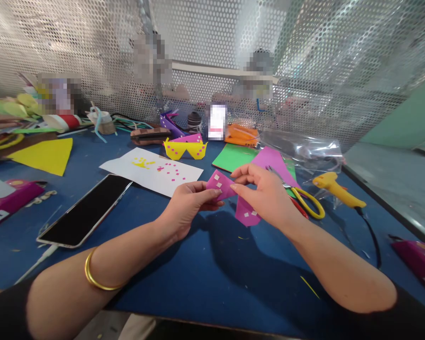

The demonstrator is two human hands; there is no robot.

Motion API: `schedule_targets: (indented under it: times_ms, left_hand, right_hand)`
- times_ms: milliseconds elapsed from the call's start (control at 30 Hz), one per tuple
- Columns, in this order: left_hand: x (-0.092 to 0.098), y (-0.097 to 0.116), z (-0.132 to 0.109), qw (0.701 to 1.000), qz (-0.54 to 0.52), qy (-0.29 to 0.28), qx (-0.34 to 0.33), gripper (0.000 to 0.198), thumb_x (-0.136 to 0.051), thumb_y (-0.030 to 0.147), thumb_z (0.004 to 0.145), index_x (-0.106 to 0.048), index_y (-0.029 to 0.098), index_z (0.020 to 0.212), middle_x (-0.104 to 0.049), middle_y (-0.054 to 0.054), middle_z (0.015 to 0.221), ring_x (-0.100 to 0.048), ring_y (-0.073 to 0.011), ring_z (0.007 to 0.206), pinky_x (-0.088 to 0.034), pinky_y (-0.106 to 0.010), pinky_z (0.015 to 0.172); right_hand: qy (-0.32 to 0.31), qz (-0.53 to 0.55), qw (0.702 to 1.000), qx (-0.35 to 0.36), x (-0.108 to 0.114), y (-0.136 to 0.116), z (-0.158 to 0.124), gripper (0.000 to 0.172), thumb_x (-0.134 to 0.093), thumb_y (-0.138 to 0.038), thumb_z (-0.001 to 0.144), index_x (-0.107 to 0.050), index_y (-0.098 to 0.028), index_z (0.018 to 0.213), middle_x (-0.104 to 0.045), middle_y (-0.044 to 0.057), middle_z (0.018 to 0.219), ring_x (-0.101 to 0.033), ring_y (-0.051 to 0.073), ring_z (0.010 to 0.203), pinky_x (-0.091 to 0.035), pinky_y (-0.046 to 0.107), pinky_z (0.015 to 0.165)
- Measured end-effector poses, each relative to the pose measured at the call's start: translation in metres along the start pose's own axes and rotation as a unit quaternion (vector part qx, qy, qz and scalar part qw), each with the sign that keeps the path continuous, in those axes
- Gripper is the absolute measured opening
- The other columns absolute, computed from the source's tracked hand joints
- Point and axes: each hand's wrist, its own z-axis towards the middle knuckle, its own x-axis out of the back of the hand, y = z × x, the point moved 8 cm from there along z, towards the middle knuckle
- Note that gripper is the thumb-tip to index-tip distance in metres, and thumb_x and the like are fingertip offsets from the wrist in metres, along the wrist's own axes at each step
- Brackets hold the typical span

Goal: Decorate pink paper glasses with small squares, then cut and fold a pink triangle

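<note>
Pinching the cutout [226,185] at its left end, the left hand [186,205] has thumb and fingers closed on it; the right hand [269,193] grips its middle, and from here I can't see what those fingers cover. So the cutout sits between both hands. Beyond it stand yellow glasses [173,151]; right of it, scissors [303,206], partly hidden.

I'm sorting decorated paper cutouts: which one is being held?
The magenta cutout with white squares, held by the left hand and right hand. The yellow cutout and purple cutout sit farther back, untouched.
</note>
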Motion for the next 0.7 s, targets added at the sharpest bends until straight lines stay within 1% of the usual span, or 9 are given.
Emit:
schedule_targets:
  times_ms: [267,433,500,600,700]
  left_hand:
    - [-0.0018,0.0014,0.0005,1.000,-0.013,-0.008,-0.005,0.010,-0.076,0.022,0.069,-0.073,0.013,0.072,-0.071,-0.002,0.067,-0.068,-0.0136,0.062,-0.054,-0.024,0.064]
    - [-0.0014,0.0002,-0.0008,0.999,-0.031,-0.007,0.002,0.009,-0.074,0.022,0.070,-0.071,0.013,0.071,-0.070,-0.003,0.065,-0.069,-0.0164,0.063,-0.055,-0.027,0.065]
    - [-0.0019,-0.0001,-0.0009,0.999,-0.032,-0.011,0.002,0.011,-0.074,0.023,0.070,-0.071,0.013,0.072,-0.070,-0.003,0.066,-0.070,-0.0169,0.064,-0.055,-0.027,0.066]
    - [-0.0025,-0.0006,-0.0003,1.000,-0.021,-0.014,0.002,0.016,-0.076,0.022,0.069,-0.073,0.012,0.081,-0.072,-0.004,0.074,-0.069,-0.0149,0.064,-0.055,-0.025,0.065]
    - [-0.0020,-0.0008,0.0001,1.000,-0.011,-0.012,0.002,0.018,-0.077,0.021,0.068,-0.074,0.011,0.083,-0.072,-0.004,0.076,-0.068,-0.0139,0.064,-0.054,-0.024,0.065]
  right_hand:
    - [0.000,0.009,1.000,-0.011,0.0001,0.0018,0.0019,0.015,-0.064,-0.023,0.078,-0.062,-0.019,0.092,-0.072,0.001,0.080,-0.066,0.017,0.072,-0.049,0.033,0.064]
    - [0.005,0.009,1.000,-0.004,0.0010,0.0024,0.0021,0.015,-0.063,-0.022,0.078,-0.062,-0.019,0.092,-0.072,0.001,0.080,-0.066,0.017,0.072,-0.048,0.033,0.065]
    - [0.004,0.008,1.000,-0.002,0.0008,0.0028,0.0020,0.015,-0.063,-0.022,0.078,-0.062,-0.019,0.092,-0.072,0.001,0.081,-0.066,0.017,0.072,-0.048,0.033,0.066]
    - [0.000,0.007,1.000,-0.004,-0.0001,0.0035,0.0019,0.016,-0.063,-0.022,0.078,-0.062,-0.020,0.093,-0.072,0.002,0.081,-0.066,0.017,0.073,-0.048,0.034,0.066]
    - [0.002,0.009,1.000,-0.005,0.0004,0.0034,0.0018,0.015,-0.063,-0.023,0.078,-0.062,-0.020,0.092,-0.072,0.001,0.080,-0.066,0.018,0.073,-0.048,0.035,0.067]
